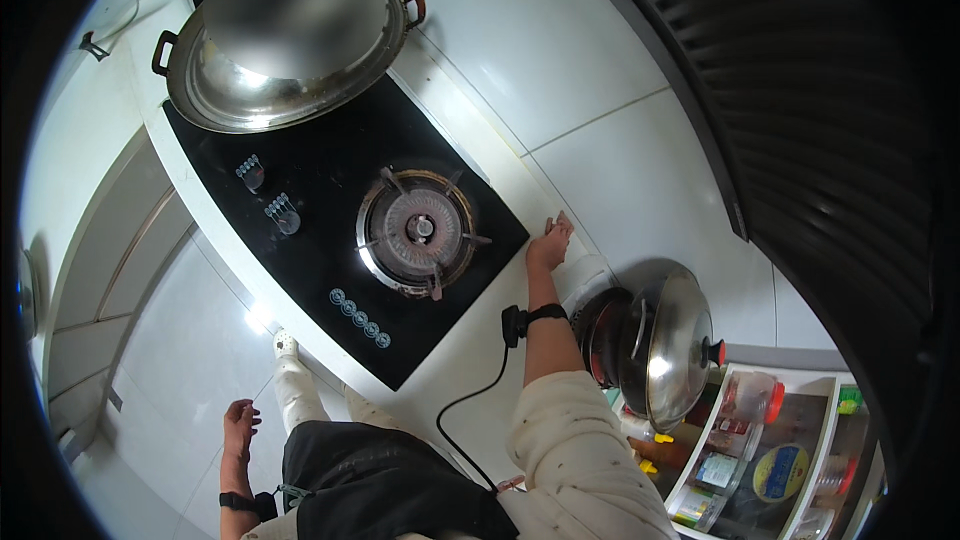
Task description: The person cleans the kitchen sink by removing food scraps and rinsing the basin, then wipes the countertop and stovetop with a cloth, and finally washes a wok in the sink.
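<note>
My right hand (550, 246) is on the white counter (480, 360) beyond the right corner of a black glass gas hob (315, 187), close to the tiled wall. Its fingers point at the wall, and their undersides are hidden. A bare gas burner (421, 229) with metal pan supports lies left of that hand. Low over the floor hangs my left hand (240, 424), empty, its fingers loosely bent and apart. A large two-handled metal wok (281, 109) sits on the far end of the hob; a blurred patch covers its upper part. Two control knobs (286, 222) are near the front edge.
Right of my right arm, a domed metal lid (671, 360) leans upright against dark pans (604, 330). Beyond stands a rack (825, 420) with jars and bottles. A dark ridged range hood (795, 90) overhangs the right. A cable (450, 397) runs from my right wristband.
</note>
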Demonstrator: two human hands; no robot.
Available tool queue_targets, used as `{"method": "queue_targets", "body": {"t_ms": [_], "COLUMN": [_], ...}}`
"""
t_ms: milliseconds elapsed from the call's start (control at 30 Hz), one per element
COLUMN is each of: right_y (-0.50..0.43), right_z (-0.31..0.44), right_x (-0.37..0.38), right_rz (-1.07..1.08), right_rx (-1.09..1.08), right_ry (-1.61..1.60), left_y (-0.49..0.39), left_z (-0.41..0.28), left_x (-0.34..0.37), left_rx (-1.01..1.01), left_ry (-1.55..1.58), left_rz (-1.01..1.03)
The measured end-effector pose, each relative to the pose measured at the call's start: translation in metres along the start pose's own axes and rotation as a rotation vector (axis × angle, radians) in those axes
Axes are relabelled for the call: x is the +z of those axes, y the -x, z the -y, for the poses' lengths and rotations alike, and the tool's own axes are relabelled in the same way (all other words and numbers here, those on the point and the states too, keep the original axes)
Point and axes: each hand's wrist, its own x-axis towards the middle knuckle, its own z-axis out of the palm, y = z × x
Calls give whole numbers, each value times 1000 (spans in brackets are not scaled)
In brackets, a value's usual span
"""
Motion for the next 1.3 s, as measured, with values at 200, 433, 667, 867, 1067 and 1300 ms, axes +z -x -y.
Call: {"method": "queue_targets", "body": {"t_ms": [200,433,667,867,1067,1300], "right_y": [-8,-47,-91,-113,-164,-193], "right_z": [32,144,193,252,280,239], "right_x": [-28,60,158,291,386,384], "right_rz": [417,363,530,642,669,545], "right_rx": [-570,-505,-115,-73,-81,-548], "right_ry": [114,107,-45,-202,-420,141], "left_y": [-16,-39,-54,-60,-58,-44], "left_z": [1,-10,-23,-10,15,58], "left_x": [1,3,-16,-17,-18,-35], "left_rx": [-3,-44,-107,-83,-130,-264], "left_ry": [88,120,87,168,206,266], "left_rz": [-16,-20,-81,-155,-203,-367]}}
